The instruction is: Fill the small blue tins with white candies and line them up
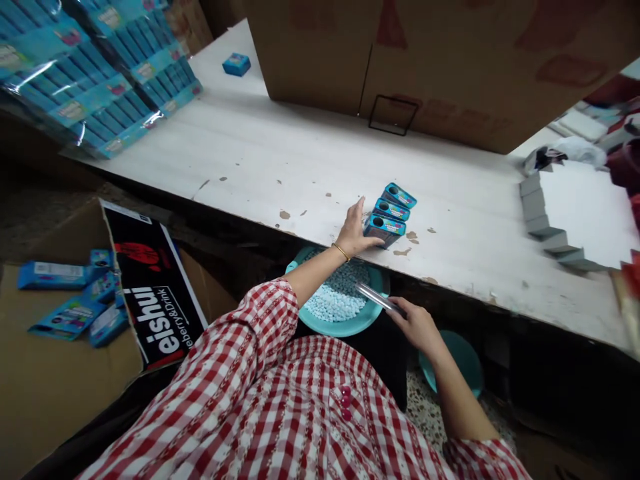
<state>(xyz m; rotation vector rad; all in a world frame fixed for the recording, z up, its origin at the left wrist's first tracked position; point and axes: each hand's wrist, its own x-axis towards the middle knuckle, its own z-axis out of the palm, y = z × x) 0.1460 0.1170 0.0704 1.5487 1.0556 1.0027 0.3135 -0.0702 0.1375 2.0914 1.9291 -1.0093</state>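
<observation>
My left hand (356, 230) reaches onto the white table's front edge and rests against the nearest of three small blue boxes (389, 215) that stand in a row with round holes on top. Its fingers are stretched toward the boxes. My right hand (417, 325) is lower, in front of the table, closed around a clear plastic tube (376, 297) that points toward a teal bowl (345, 325) full of small pale blue and white candies (337, 297). The bowl sits below the table edge, near my lap.
A large cardboard box (430, 60) stands at the back of the worn white table (280, 160). Wrapped packs of blue boxes (90, 73) lie at the left. A white notched tray (580, 213) sits at the right. On the floor, cardboard (45, 373) holds flat blue cartons, and a second teal bowl (463, 363) lies under the table.
</observation>
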